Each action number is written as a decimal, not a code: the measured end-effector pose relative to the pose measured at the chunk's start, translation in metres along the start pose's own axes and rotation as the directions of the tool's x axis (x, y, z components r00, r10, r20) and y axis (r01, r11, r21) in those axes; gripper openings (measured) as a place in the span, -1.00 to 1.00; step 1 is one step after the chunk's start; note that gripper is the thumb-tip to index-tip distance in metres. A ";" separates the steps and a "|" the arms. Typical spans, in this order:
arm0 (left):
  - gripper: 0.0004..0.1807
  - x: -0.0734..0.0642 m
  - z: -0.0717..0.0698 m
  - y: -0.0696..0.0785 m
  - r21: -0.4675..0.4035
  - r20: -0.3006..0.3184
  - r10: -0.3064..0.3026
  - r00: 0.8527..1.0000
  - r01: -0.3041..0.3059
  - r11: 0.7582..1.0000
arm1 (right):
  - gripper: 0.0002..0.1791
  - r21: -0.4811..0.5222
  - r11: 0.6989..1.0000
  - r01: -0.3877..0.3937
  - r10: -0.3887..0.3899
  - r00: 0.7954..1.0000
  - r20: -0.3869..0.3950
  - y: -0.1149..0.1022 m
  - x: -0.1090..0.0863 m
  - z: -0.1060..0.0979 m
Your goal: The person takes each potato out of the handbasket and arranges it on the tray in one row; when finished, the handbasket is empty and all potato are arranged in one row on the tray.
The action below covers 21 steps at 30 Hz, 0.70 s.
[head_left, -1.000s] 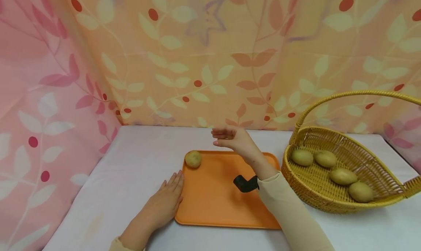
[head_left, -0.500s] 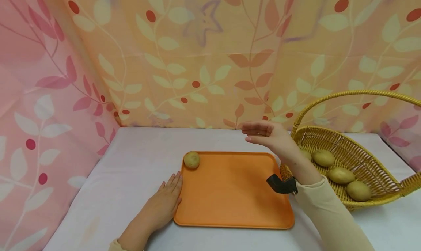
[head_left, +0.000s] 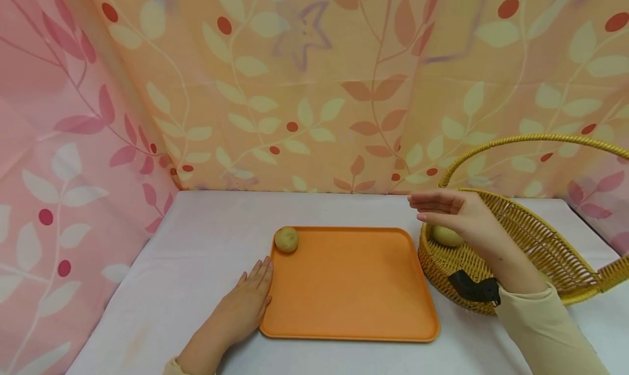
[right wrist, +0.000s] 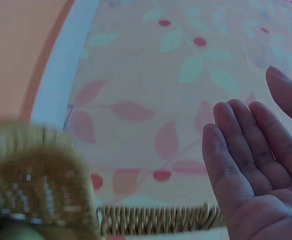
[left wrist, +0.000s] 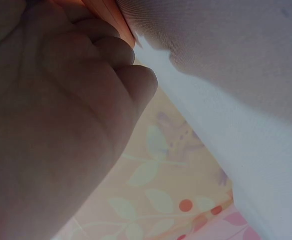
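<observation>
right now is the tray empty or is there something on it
Not empty: one potato sits in the far left corner of the tray. The head view shows nothing else on it.

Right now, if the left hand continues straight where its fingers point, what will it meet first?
Most likely the orange tray, at its left rim beside the fingers; the potato lies just beyond. Exact contact is unclear.
</observation>
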<state>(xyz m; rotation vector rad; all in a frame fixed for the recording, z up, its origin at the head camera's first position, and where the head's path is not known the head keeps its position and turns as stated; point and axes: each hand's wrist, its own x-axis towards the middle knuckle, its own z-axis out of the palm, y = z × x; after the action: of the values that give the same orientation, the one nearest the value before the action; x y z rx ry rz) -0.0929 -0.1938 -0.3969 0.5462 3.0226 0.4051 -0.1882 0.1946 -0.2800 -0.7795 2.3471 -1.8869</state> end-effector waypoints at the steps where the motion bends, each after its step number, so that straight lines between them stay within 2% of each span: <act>1: -0.38 0.000 0.000 0.000 0.003 0.000 0.001 1.000 -0.001 1.000 | -0.65 0.002 1.000 -0.002 0.002 1.000 -0.004 0.000 -0.002 -0.004; 5: -0.37 0.000 0.000 0.000 0.008 -0.002 0.004 1.000 -0.004 1.000 | -0.65 -0.012 1.000 0.016 -0.016 1.000 -0.007 0.003 -0.008 -0.022; 10: -0.37 -0.001 0.000 0.000 0.000 -0.013 0.000 1.000 0.000 1.000 | -0.64 0.030 0.998 0.051 -0.052 0.998 0.027 0.011 -0.012 -0.045; 21: -0.38 -0.001 0.001 -0.001 -0.015 -0.009 -0.001 1.000 0.001 1.000 | -0.65 0.039 0.999 -0.037 0.037 0.999 0.000 0.039 -0.014 -0.084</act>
<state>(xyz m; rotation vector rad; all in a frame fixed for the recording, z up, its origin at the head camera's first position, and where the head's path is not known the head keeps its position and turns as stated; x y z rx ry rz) -0.0922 -0.1949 -0.3979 0.5427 3.0257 0.4313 -0.2174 0.2820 -0.2976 -0.7265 2.3016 -1.9119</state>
